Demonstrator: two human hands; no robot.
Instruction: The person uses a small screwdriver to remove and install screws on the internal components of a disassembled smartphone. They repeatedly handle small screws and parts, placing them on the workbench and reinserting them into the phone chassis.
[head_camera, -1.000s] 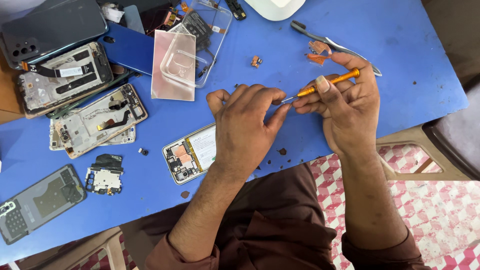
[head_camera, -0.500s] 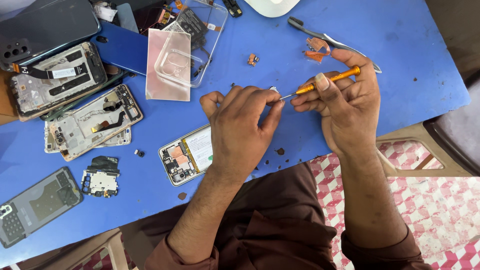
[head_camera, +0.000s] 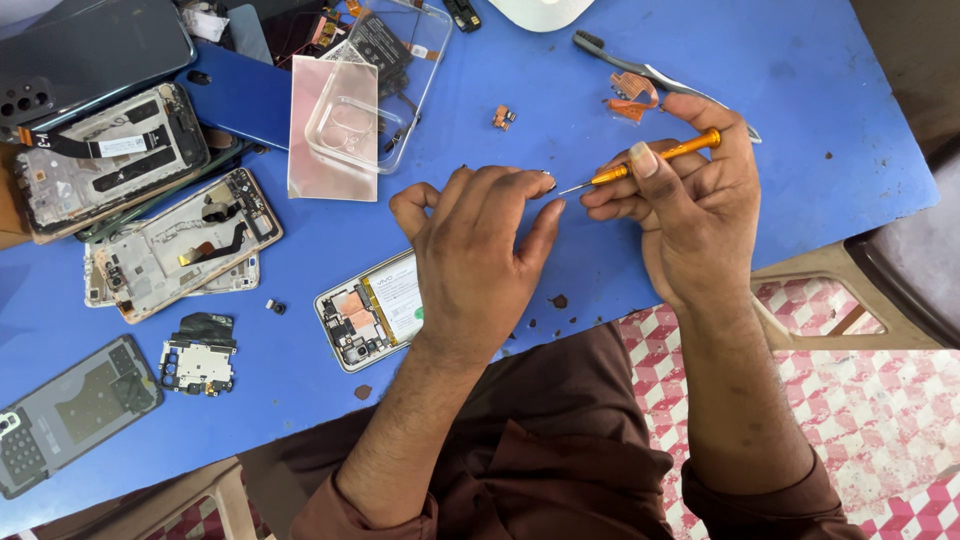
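While the left hand (head_camera: 480, 255) lay spread, palm down, over an opened phone (head_camera: 368, 312) on the blue table (head_camera: 800, 110), the right hand (head_camera: 690, 205) pinched an orange screwdriver (head_camera: 650, 162), tip beside the left fingertips.

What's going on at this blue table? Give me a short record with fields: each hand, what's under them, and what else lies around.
surface: blue table
left hand: palm down, fingers spread over the opened phone, which lies with its insides showing
right hand: holds an orange screwdriver, thin tip pointing toward the left fingertips
left of the hands: several opened phone frames, a dark back cover, a small loose board
above: clear phone case, toothbrush
also: tiny specks, perhaps screws, near the table edge
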